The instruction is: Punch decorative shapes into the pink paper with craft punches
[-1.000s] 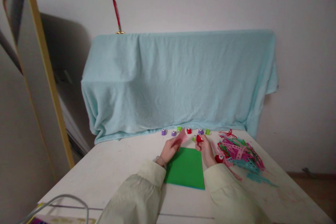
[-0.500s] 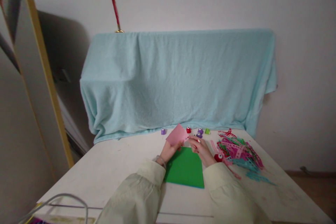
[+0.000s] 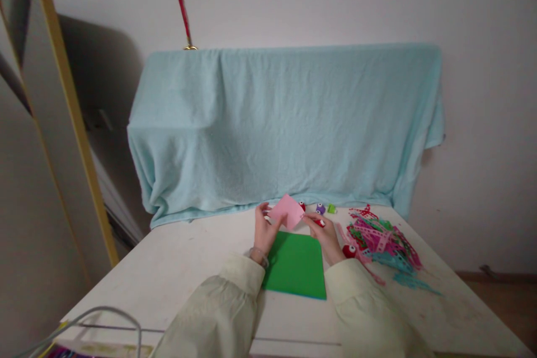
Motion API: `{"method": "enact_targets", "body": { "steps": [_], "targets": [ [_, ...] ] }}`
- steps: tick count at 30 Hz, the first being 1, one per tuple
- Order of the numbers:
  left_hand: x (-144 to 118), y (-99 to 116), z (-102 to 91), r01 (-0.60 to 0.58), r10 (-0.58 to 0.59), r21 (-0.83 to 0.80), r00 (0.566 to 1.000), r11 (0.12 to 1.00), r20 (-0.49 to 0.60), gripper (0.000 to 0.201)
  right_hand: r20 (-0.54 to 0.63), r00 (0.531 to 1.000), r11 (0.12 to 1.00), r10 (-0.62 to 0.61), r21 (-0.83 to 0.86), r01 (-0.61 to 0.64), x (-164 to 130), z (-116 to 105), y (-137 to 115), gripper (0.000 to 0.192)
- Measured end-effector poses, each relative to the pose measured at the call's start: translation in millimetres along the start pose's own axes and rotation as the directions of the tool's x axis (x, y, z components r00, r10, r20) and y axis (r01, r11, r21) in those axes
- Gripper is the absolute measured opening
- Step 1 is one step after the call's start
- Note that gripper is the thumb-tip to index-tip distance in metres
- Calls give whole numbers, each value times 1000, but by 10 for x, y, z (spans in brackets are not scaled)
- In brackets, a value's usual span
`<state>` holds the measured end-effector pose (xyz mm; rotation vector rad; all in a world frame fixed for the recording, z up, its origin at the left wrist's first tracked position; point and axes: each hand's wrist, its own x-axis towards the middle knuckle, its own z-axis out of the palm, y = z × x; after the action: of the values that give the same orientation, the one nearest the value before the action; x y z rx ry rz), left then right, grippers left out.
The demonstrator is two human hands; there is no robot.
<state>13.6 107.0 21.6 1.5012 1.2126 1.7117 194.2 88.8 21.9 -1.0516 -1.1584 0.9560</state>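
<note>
A square of pink paper (image 3: 289, 207) is held up between my hands, tilted, with small punched holes at its right corner. My left hand (image 3: 264, 235) has its thumb across the paper's lower part and its fingers loosely curled at the left corner. At the right corner, the fingertips of my right hand (image 3: 326, 238) pinch the paper, while a small red craft punch (image 3: 319, 222) sits within that hand, partly covered by the fingers. Below both hands, a green sheet (image 3: 296, 265) lies flat on the white table, with a thin blue edge under it.
Beyond the paper stand more punches: a red one (image 3: 302, 205), a purple one (image 3: 320, 208) and a green one (image 3: 331, 209). Another red punch (image 3: 348, 251) is beside a pile of punched paper strips (image 3: 384, 240). A light blue cloth (image 3: 285, 128) hangs behind. A grey cable (image 3: 104, 310) curves at front left.
My left hand has moved up and left along the paper, its fingers now showing at the left corner. The paper has turned slightly. The right hand has shifted a little right with the red punch.
</note>
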Motion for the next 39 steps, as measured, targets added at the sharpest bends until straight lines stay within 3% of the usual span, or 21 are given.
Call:
{"method": "enact_targets", "body": {
  "steps": [2, 3, 5, 8, 10, 12, 16, 32, 39],
  "targets": [
    [40, -33, -29, 45, -46, -11, 993, 999, -109, 58, -60, 990, 988, -131, -85, 125, -3, -10, -35, 33],
    [50, -48, -31, 93, -97, -52, 992, 994, -77, 54, -72, 977, 974, -199, -129, 188, -10, -11, -53, 30],
    [40, -71, 0, 241, -219, -162, 965, 957, 144, 46, -60, 951, 934, -302, -218, 283, -31, 2, -84, 26],
    [-28, -74, 94, 478, -305, -249, 803, 842, 511, 45, 12, 932, 875, -362, -340, 344, -71, 46, -98, 20],
    [-79, -62, 140, 552, -301, -284, 738, 784, 604, 44, 69, 925, 841, -373, -396, 368, -92, 76, -86, 16],
    [-110, -47, 152, 578, -286, -323, 722, 750, 630, 43, 109, 919, 812, -379, -437, 387, -105, 96, -69, 13],
    [-117, -31, 123, 575, -257, -353, 723, 738, 641, 42, 143, 911, 778, -386, -480, 405, -117, 103, -55, 11],
    [-98, -191, 159, 429, -236, -311, 831, 848, 504, 35, 205, 886, 699, -416, -551, 455, -123, 105, -30, 10],
    [-102, -151, 146, 376, -206, -282, 849, 883, 487, 29, 198, 894, 702, -402, -560, 440, -123, 106, -28, 11]
  ]
}}
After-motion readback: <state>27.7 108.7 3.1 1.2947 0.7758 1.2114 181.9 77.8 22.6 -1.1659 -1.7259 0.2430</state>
